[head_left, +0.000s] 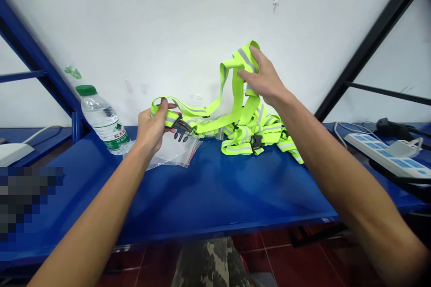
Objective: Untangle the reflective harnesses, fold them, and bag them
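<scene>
A neon yellow reflective strap [215, 114] with grey stripes runs between both hands above the blue table [215, 193]. My left hand [153, 128] is closed on one end of it, beside a black plastic buckle [182, 128]. My right hand [264, 78] is raised higher and pinches a folded loop of the same strap. More of the yellow strapping lies in a heap [256, 136] on the table under my right hand, with another black buckle in it.
A clear plastic bag [175, 152] lies under my left hand. A water bottle [104, 121] with a green cap stands at the left. A white power strip [387, 154] with cables lies at the right. Blue and black frame bars flank a white wall.
</scene>
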`<state>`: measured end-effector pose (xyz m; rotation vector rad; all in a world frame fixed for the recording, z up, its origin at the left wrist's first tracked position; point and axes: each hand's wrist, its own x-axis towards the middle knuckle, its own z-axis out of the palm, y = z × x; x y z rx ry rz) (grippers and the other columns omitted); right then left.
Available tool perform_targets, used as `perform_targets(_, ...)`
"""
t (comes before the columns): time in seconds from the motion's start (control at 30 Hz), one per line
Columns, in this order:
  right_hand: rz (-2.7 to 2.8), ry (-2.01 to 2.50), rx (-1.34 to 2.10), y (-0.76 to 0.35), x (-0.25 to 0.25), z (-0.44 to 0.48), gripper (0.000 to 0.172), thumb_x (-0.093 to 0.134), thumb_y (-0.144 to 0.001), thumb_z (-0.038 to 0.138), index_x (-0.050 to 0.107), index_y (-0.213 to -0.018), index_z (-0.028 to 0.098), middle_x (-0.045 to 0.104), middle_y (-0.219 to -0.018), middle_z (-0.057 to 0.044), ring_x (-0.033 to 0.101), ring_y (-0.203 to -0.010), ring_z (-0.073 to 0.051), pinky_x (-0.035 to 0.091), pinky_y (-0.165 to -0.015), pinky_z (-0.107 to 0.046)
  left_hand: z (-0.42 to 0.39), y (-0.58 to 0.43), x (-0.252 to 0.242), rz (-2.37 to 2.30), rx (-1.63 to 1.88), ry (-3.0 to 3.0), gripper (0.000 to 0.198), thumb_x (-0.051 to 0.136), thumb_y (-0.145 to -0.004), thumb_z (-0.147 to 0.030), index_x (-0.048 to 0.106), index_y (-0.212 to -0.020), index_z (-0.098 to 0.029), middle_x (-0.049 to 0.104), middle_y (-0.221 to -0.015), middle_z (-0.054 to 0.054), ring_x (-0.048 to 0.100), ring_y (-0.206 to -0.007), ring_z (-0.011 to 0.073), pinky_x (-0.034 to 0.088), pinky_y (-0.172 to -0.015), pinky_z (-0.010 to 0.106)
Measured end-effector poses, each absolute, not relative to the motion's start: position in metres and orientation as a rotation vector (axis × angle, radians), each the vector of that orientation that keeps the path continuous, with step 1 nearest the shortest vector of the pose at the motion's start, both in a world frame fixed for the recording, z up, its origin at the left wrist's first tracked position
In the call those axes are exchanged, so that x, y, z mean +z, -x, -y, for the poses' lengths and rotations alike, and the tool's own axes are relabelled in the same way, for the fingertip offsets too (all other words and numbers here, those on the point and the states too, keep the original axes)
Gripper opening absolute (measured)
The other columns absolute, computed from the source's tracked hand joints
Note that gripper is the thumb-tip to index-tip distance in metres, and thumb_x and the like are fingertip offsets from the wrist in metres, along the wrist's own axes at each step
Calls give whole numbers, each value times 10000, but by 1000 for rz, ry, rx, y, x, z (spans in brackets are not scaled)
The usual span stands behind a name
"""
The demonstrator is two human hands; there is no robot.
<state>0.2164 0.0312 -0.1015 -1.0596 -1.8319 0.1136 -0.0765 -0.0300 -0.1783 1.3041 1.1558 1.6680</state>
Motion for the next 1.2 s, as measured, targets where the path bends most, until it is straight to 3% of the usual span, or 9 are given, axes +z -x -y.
perform_targets(0.2, 2001, 1084, 296, -193, -111, -17, 791, 676, -811, 285, 334, -1524, 242, 310, -1594, -68, 232, -1486, -360, 246, -1204, -564, 22, 74, -190, -962, 1517, -1028, 329, 565, -850, -486, 673, -872, -176, 713, -872, 105, 667, -858, 234, 541, -643, 293)
perform_targets(0.3, 2041, 1115, 455, -186, -120, -12, 757, 689, -794, 274, 402, -1492, 207, 399, -1543, -118, 383, -1415, -345, 400, -1128, -530, 24, 69, -198, -832, 1344, -983, 366, 522, -862, -479, 668, -986, -167, 721, -942, 106, 670, -935, 255, 558, -732, 341)
perform_targets(0.4, 2018, 1210, 506, -197, -131, 1, 447, 684, -791, 287, 669, -1212, 139, 668, -1225, -157, 660, -1066, -295, 557, -904, -454, 29, 65, -203, -726, 1204, -978, 452, 502, -883, -525, 637, -1129, -171, 712, -1017, 116, 668, -968, 258, 558, -788, 376)
perform_targets(0.47, 2013, 1301, 480, -217, -141, 14, 225, 675, -800, 327, 751, -888, 135, 737, -901, -128, 691, -771, -234, 562, -740, -393, 31, 65, -204, -685, 1158, -984, 532, 506, -879, -598, 575, -1243, -216, 701, -1048, 107, 674, -962, 259, 555, -805, 400)
perform_targets(0.67, 2263, 1908, 544, -275, -198, 43, 478, 651, -798, 514, 570, -459, 187, 574, -484, -66, 510, -448, -157, 381, -497, -315, 28, 60, -213, -822, 1040, -958, 690, 498, -801, -765, 511, -1271, -261, 697, -1016, 102, 723, -869, 314, 548, -681, 398)
perform_targets(0.83, 2121, 2035, 396, -278, -245, 39, 369, 770, -658, 468, 527, -601, 196, 616, -647, -41, 527, -570, -158, 341, -503, -278, 29, 55, -223, -740, 900, -960, 514, 615, -784, -521, 576, -1156, -170, 706, -1112, 159, 706, -970, 358, 541, -820, 459)
perform_targets(1.0, 1980, 1844, 725, -282, -247, 37, 291, 757, -630, 397, 574, -659, 173, 590, -633, 2, 522, -598, -142, 354, -520, -262, 43, 55, -225, -588, 690, -1328, 634, 758, -622, -232, 589, -1232, -193, 677, -1202, 151, 635, -1125, 343, 491, -935, 466)
perform_targets(1.1, 1855, 1758, 718, -290, -234, 41, 293, 776, -609, 380, 653, -770, 169, 646, -695, -13, 585, -664, -176, 429, -577, -285, 47, 52, -225, -745, 494, -1706, 523, 822, -635, -281, 665, -1131, -226, 705, -1123, 85, 642, -1069, 285, 495, -861, 339)
perform_targets(1.2, 1791, 1653, 606, -298, -216, 46, 285, 811, -603, 367, 703, -802, 194, 715, -973, -65, 651, -895, -243, 506, -762, -348, 47, 46, -223, -774, 333, -2001, 327, 790, -687, -410, 734, -948, -221, 731, -949, 39, 657, -885, 247, 477, -730, 281)
